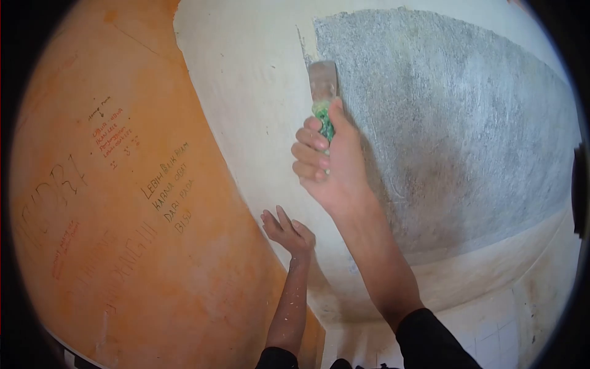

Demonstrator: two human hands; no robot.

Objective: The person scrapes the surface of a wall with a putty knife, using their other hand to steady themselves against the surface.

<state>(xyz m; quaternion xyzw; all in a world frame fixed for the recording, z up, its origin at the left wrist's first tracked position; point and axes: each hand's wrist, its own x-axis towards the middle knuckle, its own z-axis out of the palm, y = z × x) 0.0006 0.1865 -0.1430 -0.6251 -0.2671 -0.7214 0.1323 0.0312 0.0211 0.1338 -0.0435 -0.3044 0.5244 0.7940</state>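
Observation:
My right hand (335, 157) is wrapped round the green handle of a paint scraper (324, 83), with the thumb laid along it. The scraper's broad, worn metal blade points up, its edge right at the border between white paint and a rough grey patch (418, 123) on the wall. Lower and to the left, my left hand (289, 232) holds nothing. Its fingers are apart, and it overlaps the white wall (246, 104) near where the orange wall begins. Pale flecks dot my left forearm.
An orange wall (203, 270) with handwritten words in black and red fills the left side. Below the grey patch runs a pale ledge (455, 277), with white tiles (491, 326) under it. A dark object (579, 190) stands at the right edge.

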